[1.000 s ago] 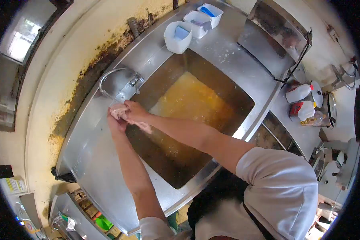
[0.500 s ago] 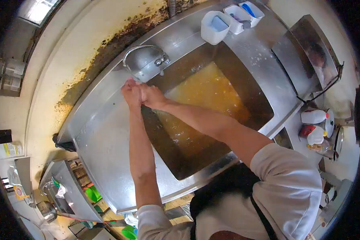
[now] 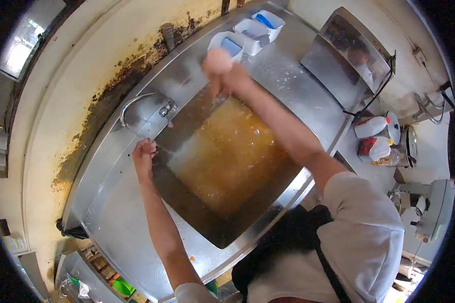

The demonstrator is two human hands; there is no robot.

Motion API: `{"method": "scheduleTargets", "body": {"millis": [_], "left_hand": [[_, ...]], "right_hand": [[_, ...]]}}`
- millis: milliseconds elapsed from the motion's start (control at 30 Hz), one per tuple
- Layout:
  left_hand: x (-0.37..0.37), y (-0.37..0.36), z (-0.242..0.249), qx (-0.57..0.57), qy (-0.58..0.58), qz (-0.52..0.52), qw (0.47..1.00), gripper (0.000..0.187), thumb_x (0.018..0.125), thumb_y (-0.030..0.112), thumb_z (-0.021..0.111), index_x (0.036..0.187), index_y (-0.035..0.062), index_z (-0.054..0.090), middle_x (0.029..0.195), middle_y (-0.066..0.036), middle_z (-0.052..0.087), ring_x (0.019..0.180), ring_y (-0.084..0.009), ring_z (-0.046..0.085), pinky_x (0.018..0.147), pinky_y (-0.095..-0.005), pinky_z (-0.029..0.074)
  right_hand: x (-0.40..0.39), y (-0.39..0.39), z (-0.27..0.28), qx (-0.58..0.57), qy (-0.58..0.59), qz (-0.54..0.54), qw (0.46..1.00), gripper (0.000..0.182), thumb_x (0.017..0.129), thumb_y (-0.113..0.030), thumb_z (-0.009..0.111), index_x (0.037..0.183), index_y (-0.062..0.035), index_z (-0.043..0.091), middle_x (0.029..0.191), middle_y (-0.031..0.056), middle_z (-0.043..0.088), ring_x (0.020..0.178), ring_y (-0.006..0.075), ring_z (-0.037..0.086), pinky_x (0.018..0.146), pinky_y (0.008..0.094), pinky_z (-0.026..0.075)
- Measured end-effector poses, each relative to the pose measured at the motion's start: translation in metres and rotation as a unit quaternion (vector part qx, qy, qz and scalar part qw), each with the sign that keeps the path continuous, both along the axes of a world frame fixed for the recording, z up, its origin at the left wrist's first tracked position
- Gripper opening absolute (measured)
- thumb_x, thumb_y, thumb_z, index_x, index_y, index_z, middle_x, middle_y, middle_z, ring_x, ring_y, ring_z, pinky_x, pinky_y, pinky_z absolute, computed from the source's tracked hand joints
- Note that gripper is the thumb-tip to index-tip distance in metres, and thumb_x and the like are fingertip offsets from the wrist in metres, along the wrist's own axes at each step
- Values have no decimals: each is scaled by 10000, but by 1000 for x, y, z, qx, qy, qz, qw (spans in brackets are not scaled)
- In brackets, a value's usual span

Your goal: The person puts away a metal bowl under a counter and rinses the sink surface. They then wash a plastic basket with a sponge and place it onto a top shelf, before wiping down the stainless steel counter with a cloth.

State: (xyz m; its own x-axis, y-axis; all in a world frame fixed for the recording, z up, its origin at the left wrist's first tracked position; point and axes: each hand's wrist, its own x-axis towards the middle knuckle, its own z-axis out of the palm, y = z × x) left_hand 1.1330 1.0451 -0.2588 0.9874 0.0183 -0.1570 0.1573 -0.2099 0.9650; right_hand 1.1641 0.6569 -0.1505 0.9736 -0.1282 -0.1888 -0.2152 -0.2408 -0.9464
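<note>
Right hand: it (image 3: 226, 74) is in the upper middle of the frame, in front of the white container (image 3: 219, 38) and above the far end of the sink (image 3: 202, 222). It is blurred, so I cannot tell if the fingers are closed on something (a pale, round shape shows there).
Left hand: it (image 3: 145, 154) is left of the centre, just beside the left edge of the sink. Its fingers are bent inward; what is inside them, if anything, I cannot tell.
Water: the cloudy, yellow-brown water (image 3: 237, 151) lies in the middle of the frame, below the right hand and to the right of the left hand.
Tap: the curved tap (image 3: 168, 107) stands at upper left, near the left hand.
Blue piece: it (image 3: 231, 47) sits inside the white container, near the right hand.
</note>
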Motion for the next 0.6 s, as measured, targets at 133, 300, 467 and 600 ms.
{"method": "scheduleTargets", "body": {"millis": [133,300,467,600], "left_hand": [[-3,-3,-14,-45,-17,28,998,344,947,329,554,1059,11,624,857,-66,680,703,-106,590,646,-250,467],[25,-24,-9,-210,-24,136,968,245,929,210,573,1081,20,603,795,-78,665,670,-144,616,659,-267,500],[-36,-23,-7,-153,-109,67,980,171,878,17,552,1042,33,600,847,-94,659,747,-170,639,731,-296,517],[-180,12,-23,126,-188,176,958,162,883,-5,527,1010,34,620,894,-115,659,831,-226,642,789,-321,504]], "right_hand": [[119,-126,-38,-190,-187,-143,953,443,699,-299,770,912,57,615,866,203,673,787,302,666,655,386,532],[47,4,16,-287,-278,-89,912,576,724,-192,734,1240,-37,529,1172,186,590,1138,346,526,965,431,415],[2,160,18,-347,-561,121,742,583,731,-170,698,1275,-70,515,1310,169,505,1214,390,458,1049,475,345],[44,223,7,-481,-533,272,641,533,758,-314,647,1250,-130,560,1211,194,557,1150,374,512,985,523,395]]}}
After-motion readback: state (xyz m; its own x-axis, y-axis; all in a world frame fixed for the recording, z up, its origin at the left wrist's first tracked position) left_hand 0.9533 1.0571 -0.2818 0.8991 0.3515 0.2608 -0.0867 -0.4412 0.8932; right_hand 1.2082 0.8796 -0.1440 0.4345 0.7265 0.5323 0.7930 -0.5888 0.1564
